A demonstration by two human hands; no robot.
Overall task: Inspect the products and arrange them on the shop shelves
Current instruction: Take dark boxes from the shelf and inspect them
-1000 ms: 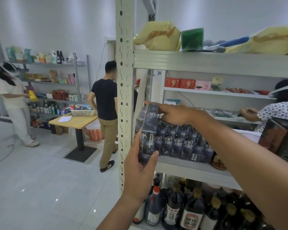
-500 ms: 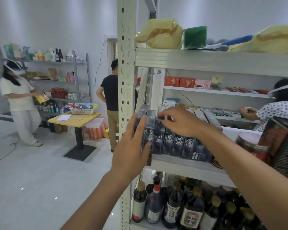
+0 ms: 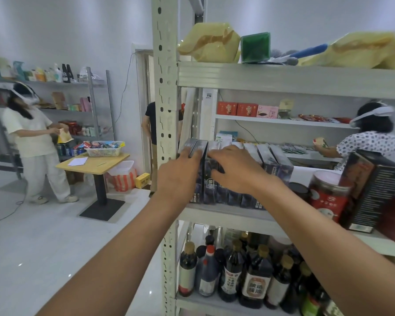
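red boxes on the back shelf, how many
2, side by side on the upper back shelf: left red box and right red box, just left of a pink box. More may hide behind the post.

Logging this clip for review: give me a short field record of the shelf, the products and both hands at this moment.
shelf: middle shelf, carries the products
products: row of dark boxes, upright
left hand: flat against the leftmost boxes
right hand: on the boxes; grip unclear
nearby: red canister to the right, sauce bottles below
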